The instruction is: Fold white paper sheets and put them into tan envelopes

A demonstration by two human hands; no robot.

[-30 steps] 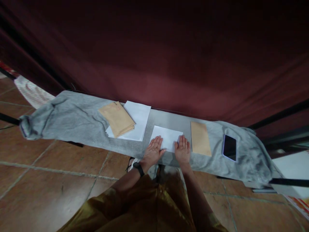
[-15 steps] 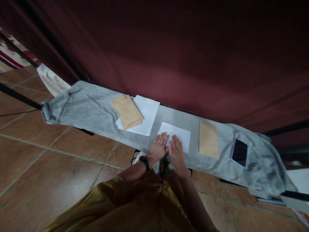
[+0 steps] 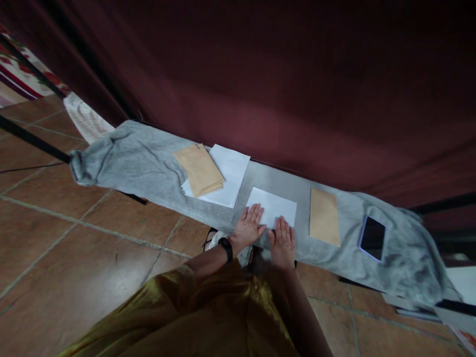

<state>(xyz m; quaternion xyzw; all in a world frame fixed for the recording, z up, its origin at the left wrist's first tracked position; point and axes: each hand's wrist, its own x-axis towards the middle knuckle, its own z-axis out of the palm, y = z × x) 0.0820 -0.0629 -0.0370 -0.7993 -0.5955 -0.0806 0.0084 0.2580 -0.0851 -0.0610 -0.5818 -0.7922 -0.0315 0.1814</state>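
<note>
A folded white sheet (image 3: 275,207) lies on a narrow bench covered with grey cloth (image 3: 148,163). My left hand (image 3: 250,227), with a black band on the wrist, lies flat with fingers spread on the sheet's near left corner. Flat too, my right hand (image 3: 283,240) rests on the sheet's near edge, toward its right side. Neither hand holds anything. Right of the sheet lies a single brown envelope (image 3: 325,216).
A stack of brown envelopes (image 3: 199,168) sits on white sheets (image 3: 232,171) to the left. A dark phone (image 3: 371,231) lies on the cloth at the right. A dark red curtain (image 3: 278,89) hangs behind the bench. Brown floor tiles (image 3: 74,238) are below.
My right hand slid left along the sheet's near edge to meet my left hand, then moved back to the right. The view has shifted.
</note>
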